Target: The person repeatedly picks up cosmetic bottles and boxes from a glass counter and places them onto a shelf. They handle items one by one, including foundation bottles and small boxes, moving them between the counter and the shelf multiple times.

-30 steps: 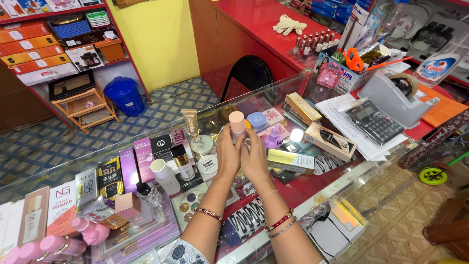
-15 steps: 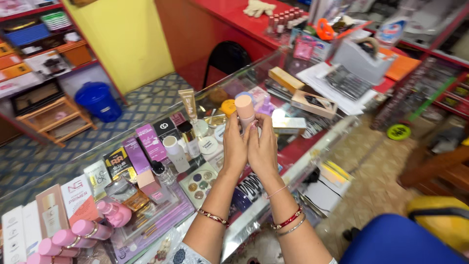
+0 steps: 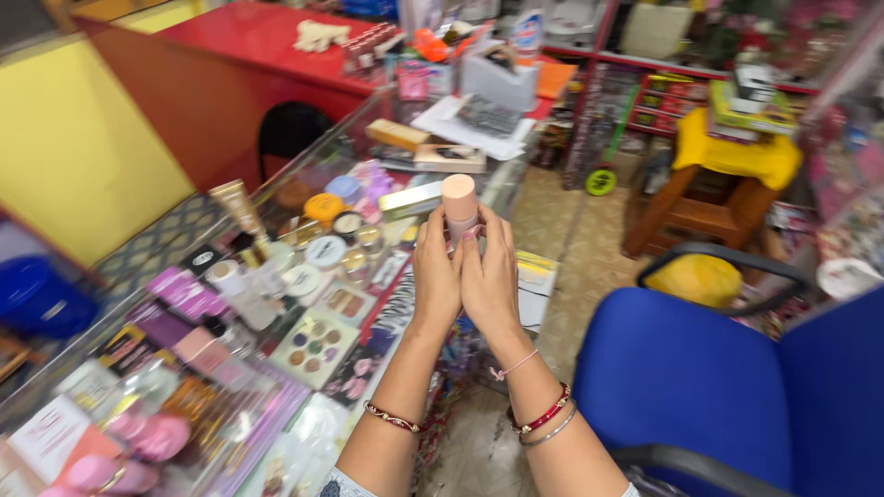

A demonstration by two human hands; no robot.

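Observation:
A pale pink cylindrical cosmetic bottle (image 3: 459, 202) stands upright between my two hands, its rounded top poking out above my fingertips. My left hand (image 3: 436, 276) and my right hand (image 3: 489, 276) press against it from either side, palms nearly together, in the middle of the head view. Both wrists wear bangles. My hands are raised over the right end of a glass counter (image 3: 341, 276) covered with cosmetics.
Jars, tubes, pink boxes and eyeshadow palettes (image 3: 313, 345) crowd the counter at left. A blue chair (image 3: 718, 387) fills the lower right. A wooden stool with a yellow top (image 3: 727, 161) stands on the tiled floor. A red counter (image 3: 267, 46) runs along the back.
The view has swung right: the counter slid leftward and the blue chair and stool came into sight. My hands stay clasped on the pink bottle.

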